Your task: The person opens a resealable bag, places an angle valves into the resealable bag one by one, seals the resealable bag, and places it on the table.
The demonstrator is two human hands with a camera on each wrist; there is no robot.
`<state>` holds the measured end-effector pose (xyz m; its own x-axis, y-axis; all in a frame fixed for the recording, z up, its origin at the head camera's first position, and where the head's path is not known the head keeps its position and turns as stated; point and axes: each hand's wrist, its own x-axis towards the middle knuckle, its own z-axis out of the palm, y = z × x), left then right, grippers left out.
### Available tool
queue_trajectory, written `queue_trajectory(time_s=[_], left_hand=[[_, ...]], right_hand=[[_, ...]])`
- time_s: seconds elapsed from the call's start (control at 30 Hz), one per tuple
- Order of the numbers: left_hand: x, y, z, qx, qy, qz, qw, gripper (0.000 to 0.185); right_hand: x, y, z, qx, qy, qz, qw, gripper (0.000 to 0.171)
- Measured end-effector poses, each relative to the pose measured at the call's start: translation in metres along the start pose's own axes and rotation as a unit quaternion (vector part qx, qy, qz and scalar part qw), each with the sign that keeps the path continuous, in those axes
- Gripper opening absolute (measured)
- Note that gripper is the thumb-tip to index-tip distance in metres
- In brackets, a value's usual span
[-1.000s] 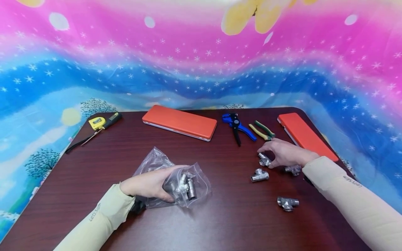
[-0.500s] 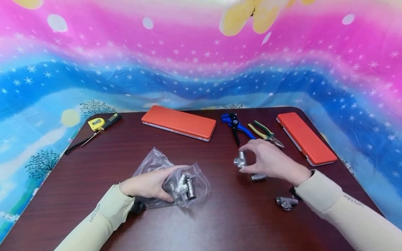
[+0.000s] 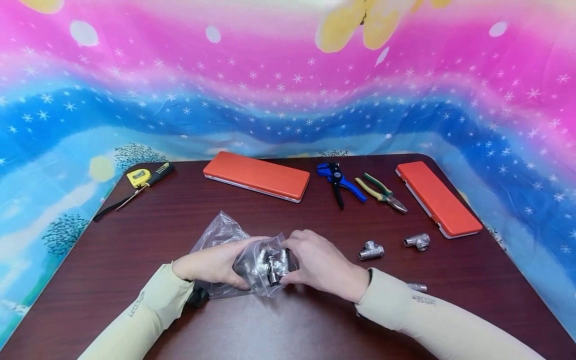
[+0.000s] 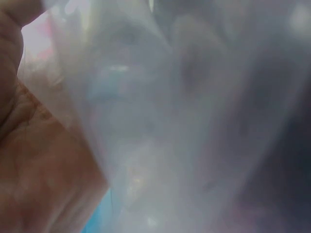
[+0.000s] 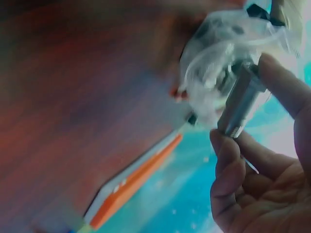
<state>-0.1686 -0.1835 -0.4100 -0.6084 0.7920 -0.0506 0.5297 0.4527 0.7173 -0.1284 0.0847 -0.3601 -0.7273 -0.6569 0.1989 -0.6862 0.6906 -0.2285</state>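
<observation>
My left hand (image 3: 216,261) grips a clear plastic zip bag (image 3: 245,272) with several metal pipe fittings inside; its mouth faces right. In the left wrist view the bag's film (image 4: 160,121) blurs most of the picture. At the bag's mouth, my right hand (image 3: 321,262) pinches a metal tee fitting (image 5: 238,104) between thumb and fingertips, as the right wrist view shows. Two more tee fittings, one nearer (image 3: 371,250) and one farther right (image 3: 417,242), lie on the table. Another fitting (image 3: 418,287) is partly hidden by my right sleeve.
Along the back of the dark wooden table (image 3: 180,215) lie a yellow tape measure (image 3: 138,177), a screwdriver (image 3: 161,172), a long orange case (image 3: 256,176), blue wire strippers (image 3: 337,180) and pliers (image 3: 382,194). A second orange case (image 3: 438,199) lies at the right edge.
My right hand has picked up a tee fitting from the right of the table and carried it left to the bag's mouth. My left hand and the bag have stayed in place.
</observation>
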Motion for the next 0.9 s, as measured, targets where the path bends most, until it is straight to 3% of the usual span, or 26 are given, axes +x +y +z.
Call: queue_trajectory(time_s=[0.37, 0.63, 0.73, 0.9], left_hand=[[0.0, -0.003, -0.001, 0.002, -0.003, 0.017, 0.9998, 0.107], [0.001, -0.002, 0.001, -0.003, 0.002, 0.014, 0.9999, 0.108], [0.001, 0.0, 0.001, 0.006, 0.002, 0.004, 1.0, 0.109], [0.0, 0.001, 0.0, 0.011, -0.005, -0.009, 0.9999, 0.109]], right_hand=[[0.014, -0.016, 0.022, -0.024, 0.037, -0.016, 0.999, 0.065], [-0.001, -0.002, -0.001, -0.007, 0.053, -0.036, 0.998, 0.053], [-0.015, 0.017, -0.019, -0.017, 0.06, 0.01, 0.998, 0.044], [-0.047, 0.057, -0.041, -0.044, 0.05, 0.154, 0.986, 0.036]])
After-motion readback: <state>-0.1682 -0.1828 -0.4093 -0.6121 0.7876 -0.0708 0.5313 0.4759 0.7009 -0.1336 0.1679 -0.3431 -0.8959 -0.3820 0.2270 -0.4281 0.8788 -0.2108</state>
